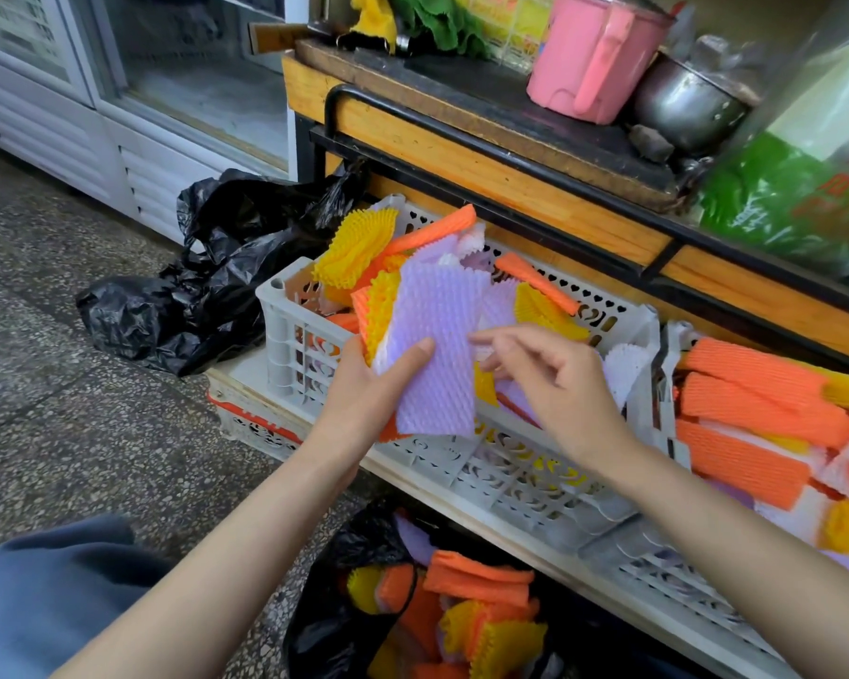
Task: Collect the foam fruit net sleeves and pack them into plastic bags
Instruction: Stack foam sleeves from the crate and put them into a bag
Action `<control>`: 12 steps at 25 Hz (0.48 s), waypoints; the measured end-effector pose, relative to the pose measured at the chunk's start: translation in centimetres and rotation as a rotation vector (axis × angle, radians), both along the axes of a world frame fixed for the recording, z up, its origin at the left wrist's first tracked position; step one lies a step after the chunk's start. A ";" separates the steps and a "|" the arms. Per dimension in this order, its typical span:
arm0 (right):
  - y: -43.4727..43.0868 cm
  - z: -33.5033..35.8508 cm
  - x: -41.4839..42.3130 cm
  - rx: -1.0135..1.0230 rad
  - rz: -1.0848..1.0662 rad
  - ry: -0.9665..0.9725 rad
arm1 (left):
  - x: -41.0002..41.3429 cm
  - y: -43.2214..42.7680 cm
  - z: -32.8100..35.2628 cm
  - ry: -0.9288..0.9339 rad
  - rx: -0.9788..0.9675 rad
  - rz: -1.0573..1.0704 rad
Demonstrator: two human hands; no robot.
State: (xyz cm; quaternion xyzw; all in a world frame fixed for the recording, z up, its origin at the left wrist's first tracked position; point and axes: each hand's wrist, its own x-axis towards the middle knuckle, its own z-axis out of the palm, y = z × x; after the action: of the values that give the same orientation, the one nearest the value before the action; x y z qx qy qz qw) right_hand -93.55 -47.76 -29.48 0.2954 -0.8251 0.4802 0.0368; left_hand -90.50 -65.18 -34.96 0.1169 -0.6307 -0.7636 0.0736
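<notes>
Purple sleeve (437, 345) tops the stack my left hand (363, 379) grips, fingers curled round it, above the crate (285, 306). My right hand (555, 379) hovers beside it, fingers loosely parted, empty. Judgement: square the edges, keep the grip firm, then lower into the bag (344, 605) below.
</notes>
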 end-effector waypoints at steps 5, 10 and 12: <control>3.5 -3.4 -7.9 0.401 -0.365 0.183 | 0.2 -0.5 -0.2 -0.007 -0.009 0.015; 5.6 -6.6 -12.2 0.758 -0.418 0.102 | 0.4 -1.5 -0.3 -0.005 -0.010 0.032; 5.6 -6.9 -12.7 0.817 -0.463 0.124 | 0.5 -2.0 -0.4 -0.020 -0.020 0.047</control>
State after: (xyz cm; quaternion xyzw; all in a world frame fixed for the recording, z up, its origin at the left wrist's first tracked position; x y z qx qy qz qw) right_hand -106.20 -42.15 -36.34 0.1219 -0.9869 0.0770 0.0729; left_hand -89.99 -67.19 -35.32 0.1384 -0.6360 -0.7542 0.0865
